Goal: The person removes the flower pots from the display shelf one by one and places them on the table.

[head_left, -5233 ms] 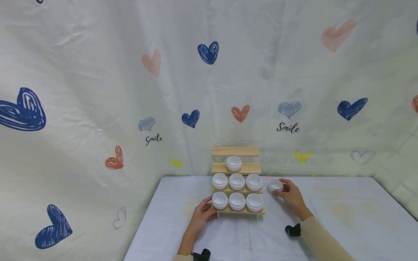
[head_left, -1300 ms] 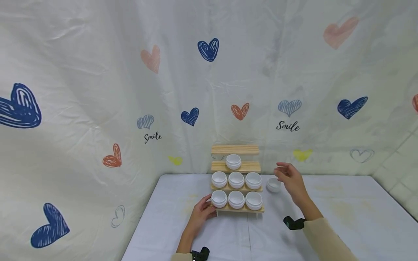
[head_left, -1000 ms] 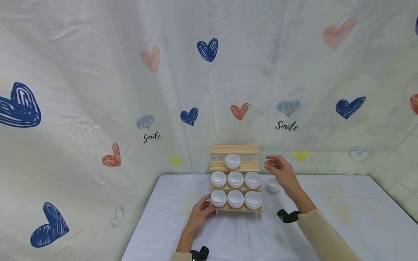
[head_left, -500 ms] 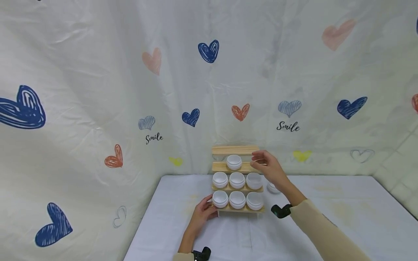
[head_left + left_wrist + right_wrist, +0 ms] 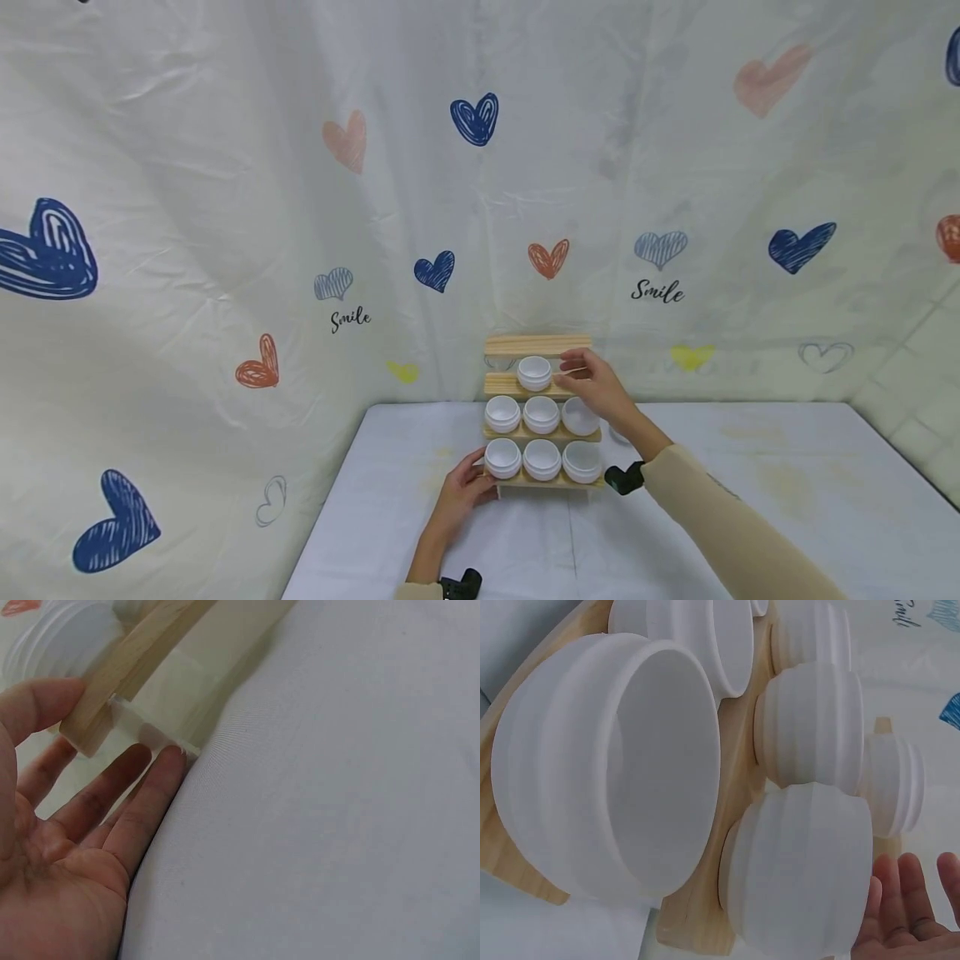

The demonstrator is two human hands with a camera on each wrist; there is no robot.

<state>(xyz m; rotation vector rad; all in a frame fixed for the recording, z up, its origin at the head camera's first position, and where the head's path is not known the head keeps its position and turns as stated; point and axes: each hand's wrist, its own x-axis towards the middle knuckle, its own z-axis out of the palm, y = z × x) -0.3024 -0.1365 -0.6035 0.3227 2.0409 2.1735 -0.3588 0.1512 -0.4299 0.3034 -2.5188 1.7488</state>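
The right hand (image 5: 600, 392) has left the loose cup (image 5: 617, 435), right of the rack (image 5: 537, 345), for the upper cup (image 5: 534, 377), mid-shelf; fingers half open, nothing visibly held, contact unclear. Work apparently shifts there; the left hand (image 5: 456, 492) grips the rack's front left corner.

Location type: screened-off work booth; the wider building cannot be identified. Enclosure: a pale curtain (image 5: 555, 183) hangs along the far side and the left, printed with blue, pink, red and yellow hearts (image 5: 475, 119) and "Smile" lettering (image 5: 657, 291). Faint grid lines (image 5: 911, 367), resembling tile, show at the far right. Work surface: a desk (image 5: 787, 517) under a creased white cloth (image 5: 322, 810), its far edge adjoining the curtain.
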